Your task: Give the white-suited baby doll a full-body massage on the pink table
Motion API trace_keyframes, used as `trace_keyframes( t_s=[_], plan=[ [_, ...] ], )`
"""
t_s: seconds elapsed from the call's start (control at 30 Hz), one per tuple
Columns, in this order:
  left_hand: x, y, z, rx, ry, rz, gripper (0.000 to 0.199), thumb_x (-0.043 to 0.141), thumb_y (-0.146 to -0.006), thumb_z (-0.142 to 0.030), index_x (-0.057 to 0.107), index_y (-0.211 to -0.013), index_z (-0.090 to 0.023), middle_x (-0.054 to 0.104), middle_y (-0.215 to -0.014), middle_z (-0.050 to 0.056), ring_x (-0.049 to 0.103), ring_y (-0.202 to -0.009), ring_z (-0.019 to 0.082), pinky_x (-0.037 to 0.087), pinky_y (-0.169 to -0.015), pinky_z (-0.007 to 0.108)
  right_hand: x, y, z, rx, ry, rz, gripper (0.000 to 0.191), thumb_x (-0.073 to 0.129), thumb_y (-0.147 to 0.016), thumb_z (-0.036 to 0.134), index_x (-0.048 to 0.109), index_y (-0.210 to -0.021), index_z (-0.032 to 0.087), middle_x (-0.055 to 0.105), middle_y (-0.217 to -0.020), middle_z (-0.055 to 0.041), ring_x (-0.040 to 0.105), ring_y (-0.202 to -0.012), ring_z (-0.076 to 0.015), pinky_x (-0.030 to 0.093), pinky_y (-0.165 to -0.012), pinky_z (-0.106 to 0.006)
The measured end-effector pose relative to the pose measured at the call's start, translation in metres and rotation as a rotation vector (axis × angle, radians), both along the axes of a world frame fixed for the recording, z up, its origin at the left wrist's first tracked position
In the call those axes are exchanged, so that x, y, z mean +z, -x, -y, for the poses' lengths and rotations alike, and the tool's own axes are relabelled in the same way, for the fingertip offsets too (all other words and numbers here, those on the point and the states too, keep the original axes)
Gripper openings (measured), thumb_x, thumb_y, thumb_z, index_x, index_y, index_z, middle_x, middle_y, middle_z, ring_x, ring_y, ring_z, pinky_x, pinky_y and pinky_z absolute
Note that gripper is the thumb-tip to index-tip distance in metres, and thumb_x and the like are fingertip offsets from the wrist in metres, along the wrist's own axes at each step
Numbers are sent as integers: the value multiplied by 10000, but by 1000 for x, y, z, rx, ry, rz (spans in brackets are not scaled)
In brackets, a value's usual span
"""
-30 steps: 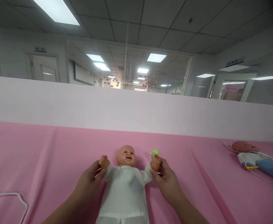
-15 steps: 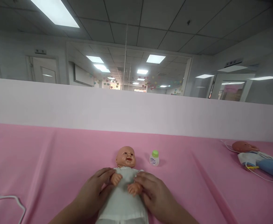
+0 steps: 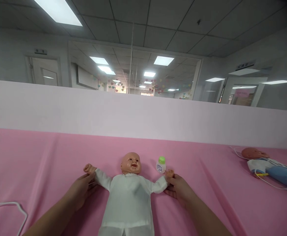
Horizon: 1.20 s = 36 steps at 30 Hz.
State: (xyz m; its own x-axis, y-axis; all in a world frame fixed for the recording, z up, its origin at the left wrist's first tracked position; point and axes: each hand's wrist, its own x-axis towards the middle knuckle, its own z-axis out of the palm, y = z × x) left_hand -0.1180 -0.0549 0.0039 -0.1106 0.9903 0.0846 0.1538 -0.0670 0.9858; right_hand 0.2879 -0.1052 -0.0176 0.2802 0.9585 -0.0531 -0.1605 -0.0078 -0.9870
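Observation:
A baby doll (image 3: 130,200) in a white top and white trousers lies on its back on the pink cloth, both arms spread out sideways. My left hand (image 3: 80,190) is closed around the doll's arm near the wrist, on the left of the picture. On the other side, my right hand (image 3: 180,189) pinches the doll's other arm at the wrist. A small clear bottle with a green cap (image 3: 161,165) stands beside the doll's head, close to the little hand that my right hand holds.
Far right on the pink cloth (image 3: 197,196) lies a second doll (image 3: 272,167) in white and blue, with a thin white tube round it. A white cord (image 3: 13,204) lies at the left. Behind the cloth runs a low white wall (image 3: 133,114).
Both my hands have moved outward and up from the doll's chest. The doll's arms, folded over its front before, are now stretched out to the sides.

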Motion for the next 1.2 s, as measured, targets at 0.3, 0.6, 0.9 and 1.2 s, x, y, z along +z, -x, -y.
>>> trace_keyframes(
  t_s=[0.3,0.6,0.9,1.2],
  plan=[
    [23,-46,45,-171,-343,-387,353,572,-979,-411,666,-1275,-243,709,-1351,94,663,-1261,308,540,-1074,443,34,38,27,78,-448,537,536,697,-891,361,571,-1402,266,725,-1326,-113,741,-1115,-293,626,-958,-470],
    [11,-53,54,-311,-668,-974,434,595,-952,-233,692,-1367,-313,693,-1384,53,656,-1252,264,549,-1072,381,30,68,47,374,-805,1258,520,549,-865,62,707,-1317,264,724,-1359,-41,664,-1255,-235,472,-1187,-446],
    [17,-49,51,-251,-478,-728,397,553,-986,-314,665,-1366,-296,690,-1386,64,658,-1259,277,554,-1038,386,35,58,40,252,-554,785,430,664,-845,179,711,-1263,267,759,-1261,-67,712,-1163,-274,572,-1051,-463],
    [11,-28,20,-34,7,151,329,695,-916,-470,669,-1091,-193,767,-1109,119,745,-1059,303,615,-921,400,11,14,-3,-36,-142,-22,657,837,-776,451,563,-1319,203,798,-1054,-97,783,-944,-297,651,-843,-443]
  ],
)
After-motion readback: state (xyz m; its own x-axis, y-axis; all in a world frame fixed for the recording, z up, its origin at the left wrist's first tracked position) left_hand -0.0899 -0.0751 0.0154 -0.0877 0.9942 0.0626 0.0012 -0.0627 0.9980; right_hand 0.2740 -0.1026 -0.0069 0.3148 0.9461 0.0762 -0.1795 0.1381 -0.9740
